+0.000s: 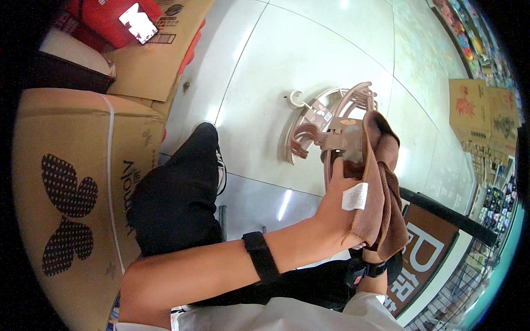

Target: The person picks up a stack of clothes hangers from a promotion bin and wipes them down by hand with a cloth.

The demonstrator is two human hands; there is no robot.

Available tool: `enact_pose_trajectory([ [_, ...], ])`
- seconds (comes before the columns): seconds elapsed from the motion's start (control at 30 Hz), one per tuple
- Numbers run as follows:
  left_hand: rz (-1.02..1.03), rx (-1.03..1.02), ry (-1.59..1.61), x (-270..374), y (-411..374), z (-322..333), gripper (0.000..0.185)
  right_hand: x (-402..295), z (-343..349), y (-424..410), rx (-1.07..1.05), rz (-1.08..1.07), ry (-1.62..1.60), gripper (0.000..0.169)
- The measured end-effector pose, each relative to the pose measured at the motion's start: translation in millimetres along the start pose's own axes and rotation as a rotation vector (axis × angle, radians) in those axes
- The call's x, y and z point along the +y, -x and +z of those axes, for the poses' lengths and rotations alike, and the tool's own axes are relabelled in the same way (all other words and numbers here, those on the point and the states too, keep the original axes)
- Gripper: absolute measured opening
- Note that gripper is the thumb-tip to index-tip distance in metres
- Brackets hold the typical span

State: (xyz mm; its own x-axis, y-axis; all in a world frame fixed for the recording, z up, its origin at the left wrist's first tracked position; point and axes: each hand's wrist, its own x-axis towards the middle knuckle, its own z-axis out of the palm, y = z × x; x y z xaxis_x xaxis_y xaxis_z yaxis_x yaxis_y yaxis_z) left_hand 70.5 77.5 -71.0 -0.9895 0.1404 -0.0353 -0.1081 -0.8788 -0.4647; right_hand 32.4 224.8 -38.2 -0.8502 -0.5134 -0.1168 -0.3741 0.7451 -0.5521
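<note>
My left hand (339, 194) grips the lower part of a bundle of brown hangers (327, 165), its thumb beside a printed cardboard sleeve (345, 134). A brown ribbed cloth (381, 194) with a white tag (355, 197) hangs against the bundle and covers part of that hand. Behind the cloth, my right hand (359, 246) is mostly hidden; only a few fingertips and the banded wrist show. Beyond the bundle, light-coloured hangers (294, 136) with a card sleeve of their own lie on the tiled floor.
A large strapped carton (74, 165) stands at the left. Above it are another carton (140, 74), a red item (103, 20) and a phone (138, 23). A brown sign board (426, 240) stands at the lower right. Cartons (470, 103) and stocked shelves (497, 207) line the right side.
</note>
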Motion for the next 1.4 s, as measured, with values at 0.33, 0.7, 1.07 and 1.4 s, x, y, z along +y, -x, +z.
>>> enact_pose_trajectory([
  [0.33, 0.554, -0.002, -2.387, 7.0, -12.0, 37.6, 0.036, -4.6, 14.6, -24.4, 0.106, -0.206, -0.426, 0.055],
  [0.7, 0.534, -0.017, -2.465, 1.9, -11.9, 36.9, 0.026, -12.9, 2.4, 5.1, 0.162, -0.020, -0.316, 0.053],
  [1.07, 0.712, 0.318, -2.096, 57.4, -64.6, 106.5, 0.024, -5.2, -4.6, -11.5, 0.151, -0.084, -0.269, 0.047],
  [1.4, 0.346, 0.342, -1.444, 76.6, -75.9, 111.0, 0.044, 2.2, -11.4, -21.8, 0.139, 0.144, -0.445, 0.041],
])
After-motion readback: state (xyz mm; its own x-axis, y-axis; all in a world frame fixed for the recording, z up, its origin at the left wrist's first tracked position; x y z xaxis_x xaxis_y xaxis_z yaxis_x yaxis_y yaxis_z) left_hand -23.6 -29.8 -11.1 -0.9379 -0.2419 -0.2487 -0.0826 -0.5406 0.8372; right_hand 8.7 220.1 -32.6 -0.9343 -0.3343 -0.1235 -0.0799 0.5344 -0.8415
